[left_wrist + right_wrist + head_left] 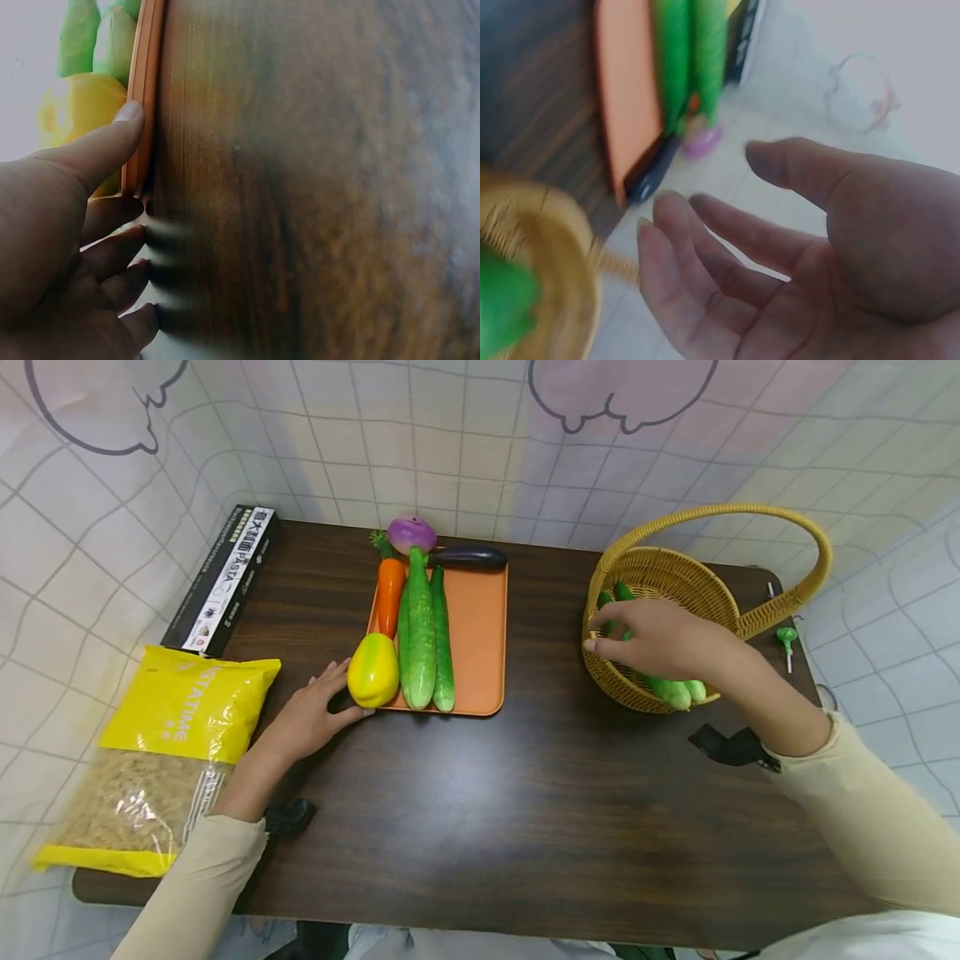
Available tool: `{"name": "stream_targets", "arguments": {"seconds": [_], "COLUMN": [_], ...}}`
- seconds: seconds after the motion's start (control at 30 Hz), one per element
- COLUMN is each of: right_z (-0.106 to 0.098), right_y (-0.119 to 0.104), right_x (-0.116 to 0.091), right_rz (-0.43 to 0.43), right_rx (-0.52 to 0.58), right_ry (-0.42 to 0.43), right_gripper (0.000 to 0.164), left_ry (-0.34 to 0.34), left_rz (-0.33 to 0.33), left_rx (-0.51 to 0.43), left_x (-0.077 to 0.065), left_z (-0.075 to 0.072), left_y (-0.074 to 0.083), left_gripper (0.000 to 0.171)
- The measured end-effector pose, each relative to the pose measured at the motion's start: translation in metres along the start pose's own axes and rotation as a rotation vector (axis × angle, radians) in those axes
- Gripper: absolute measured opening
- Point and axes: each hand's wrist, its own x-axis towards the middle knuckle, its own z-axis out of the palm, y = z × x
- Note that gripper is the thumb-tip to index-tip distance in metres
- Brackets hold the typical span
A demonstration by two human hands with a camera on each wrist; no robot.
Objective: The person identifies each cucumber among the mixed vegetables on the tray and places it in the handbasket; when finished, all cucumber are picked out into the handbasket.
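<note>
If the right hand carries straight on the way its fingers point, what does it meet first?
Probably the green cucumbers inside the woven yellow wicker basket; the open right hand hovers over them, though depth is unclear.

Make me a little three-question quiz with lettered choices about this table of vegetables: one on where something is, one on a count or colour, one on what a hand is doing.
1. Where does the yellow pepper lie?
A. in the wicker basket
B. at the near left corner of the orange tray
C. on the pasta bag

2. How many long cucumbers lie on the tray?
A. one
B. three
C. six

3. What is the right hand doing?
A. reaching open over the wicker basket
B. gripping the carrot
C. resting flat on the table

Answers:
1 B, the head view shows the pepper at the tray's near left corner, beside the left hand.
2 B, three green cucumbers lie side by side.
3 A, the right wrist view shows relaxed fingers holding nothing, above the basket rim.
</note>
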Motion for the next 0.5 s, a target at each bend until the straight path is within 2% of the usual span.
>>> {"name": "stream_targets", "arguments": {"seconds": [0.1, 0.2, 0.5], "right_z": [0.014, 0.031, 0.075], "right_y": [-0.021, -0.036, -0.071], "right_x": [0.006, 0.022, 0.098], "right_rz": [-0.028, -0.057, -0.091], "right_rx": [0.063, 0.126, 0.287], "right_ry": [0.056, 0.107, 0.098], "right_gripper": [0.051, 0.058, 0.078], "left_ry": [-0.001, -0.001, 0.007], "left_rz": [-0.002, 0.002, -0.005], "left_rx": [-0.003, -0.005, 0.018], "left_x": [-0.001, -0.001, 0.000], "left_z": [0.001, 0.001, 0.001], "left_y": [-0.001, -0.001, -0.002], "left_gripper": [0.078, 0.078, 0.079]}}
